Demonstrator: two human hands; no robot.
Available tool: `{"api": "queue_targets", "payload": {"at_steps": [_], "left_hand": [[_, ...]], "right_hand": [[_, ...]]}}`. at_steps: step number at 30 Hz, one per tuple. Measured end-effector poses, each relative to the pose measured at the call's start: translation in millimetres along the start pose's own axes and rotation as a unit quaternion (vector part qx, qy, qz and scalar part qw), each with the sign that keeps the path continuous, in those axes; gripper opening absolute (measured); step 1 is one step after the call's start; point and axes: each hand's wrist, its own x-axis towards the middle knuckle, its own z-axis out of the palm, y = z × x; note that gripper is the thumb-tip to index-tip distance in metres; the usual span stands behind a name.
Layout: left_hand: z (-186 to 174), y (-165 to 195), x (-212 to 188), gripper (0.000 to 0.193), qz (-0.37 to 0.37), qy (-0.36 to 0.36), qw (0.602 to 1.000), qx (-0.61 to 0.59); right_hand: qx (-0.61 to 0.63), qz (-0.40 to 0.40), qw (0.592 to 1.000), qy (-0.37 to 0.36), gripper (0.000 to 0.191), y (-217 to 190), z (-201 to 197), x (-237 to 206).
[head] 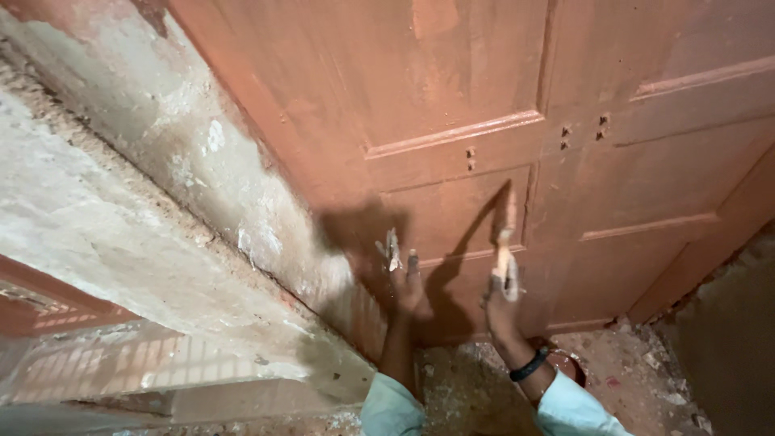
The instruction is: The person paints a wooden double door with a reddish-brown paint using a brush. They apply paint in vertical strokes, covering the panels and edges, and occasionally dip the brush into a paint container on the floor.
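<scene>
Head view: the left hand (409,284) is gripping a small putty-caked scraper (392,250) against the reddish-brown panelled wooden door (452,97) (near its lower moulding), while the right hand (502,303) is clutching a putty-smeared knife (506,254), blade up, flat to the panel.

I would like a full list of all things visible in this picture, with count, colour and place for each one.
Door: one, reddish-brown, panelled, fills the upper and right part.
Small holes: a few, dark, on the door's middle rail.
Wall edge: one, grey-white rough plaster, runs diagonally at left.
Floor: one, dusty with rubble, bottom right.
Small tool: one, pale and smeared, at the left fingertips against the door.
Putty tool: one, pale handle, held upright against the door.
Wristband: one, black, on the right wrist.
Sleeves: two, light blue, bottom edge.
Left hand: one, holds the small tool at the door.
Right hand: one, grips the putty tool.
</scene>
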Motion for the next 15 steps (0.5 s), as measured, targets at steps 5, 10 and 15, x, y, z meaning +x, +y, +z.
{"api": "queue_targets", "payload": {"at_steps": [5,10,15], "left_hand": [[-6,6,2,0.067,-0.073,0.03,0.996,-0.047],[1,13,-7,0.063,-0.071,0.037,0.994,-0.07],[30,13,-26,0.06,-0.05,-0.014,0.998,0.019]], "right_hand": [[-0.075,0.065,0.988,-0.122,0.054,2,17,-3],[-0.048,0.088,0.989,-0.113,0.054,-7,3,-11],[-0.037,0.1,0.985,-0.136,0.026,-7,-40,-19]]}}
